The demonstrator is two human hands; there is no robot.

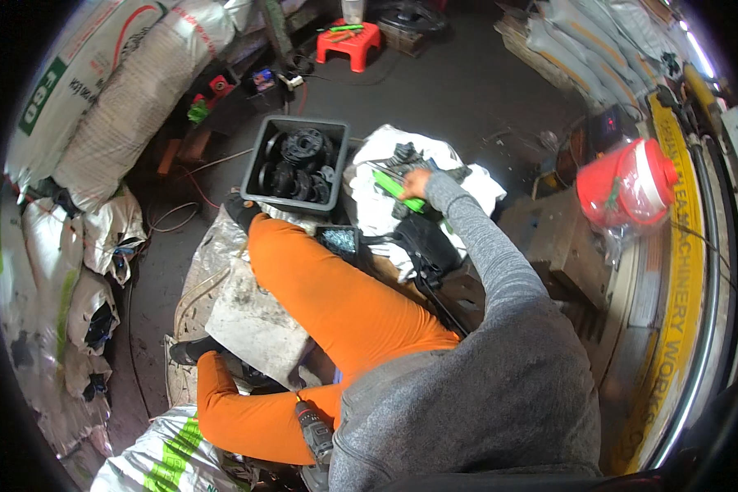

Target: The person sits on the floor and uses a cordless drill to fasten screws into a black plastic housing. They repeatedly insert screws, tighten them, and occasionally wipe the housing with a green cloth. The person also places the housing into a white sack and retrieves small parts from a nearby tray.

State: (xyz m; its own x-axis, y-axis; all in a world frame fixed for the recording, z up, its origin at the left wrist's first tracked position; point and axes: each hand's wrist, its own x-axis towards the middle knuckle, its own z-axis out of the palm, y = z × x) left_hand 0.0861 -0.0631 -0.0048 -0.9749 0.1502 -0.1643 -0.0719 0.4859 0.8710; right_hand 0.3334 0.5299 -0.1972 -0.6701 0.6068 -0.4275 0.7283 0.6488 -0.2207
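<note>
Listing what we see from the head view, item by item:

- Right hand (416,184): we reach it forward on a grey-sleeved arm, out over the white sack; its fingers are closed around the green strip.
- Green strip (395,188): a flat, bright green piece, held in the right hand and lying slantwise over the white sack, just beside the black parts there.
- Left hand: we cannot find it; only a cordless drill (315,432) shows low down by our left side, and we cannot tell whether the fingers are apart or together.
- White sack (369,205): spread on the floor ahead of us, right of the crate, carrying a small heap of black parts (403,154).
- Grey crate (297,164): a rectangular plastic bin beyond our left foot, filled with black round parts (293,168) stacked and leaning on one another.
- Small box of screws (339,240): a dark open box, just beside our knee, between the crate and the white sack.
- Orange trousers (336,295): our legs, one stretched toward the crate, one folded at lower left.
- Red stool (348,41): well apart, at the far side of the floor, with green tools on top.
- Red jug with white lid (627,184): at our right, wrapped in clear plastic, resting on a dark block.
- Filled sacks (131,90): piled along the left wall.
</note>
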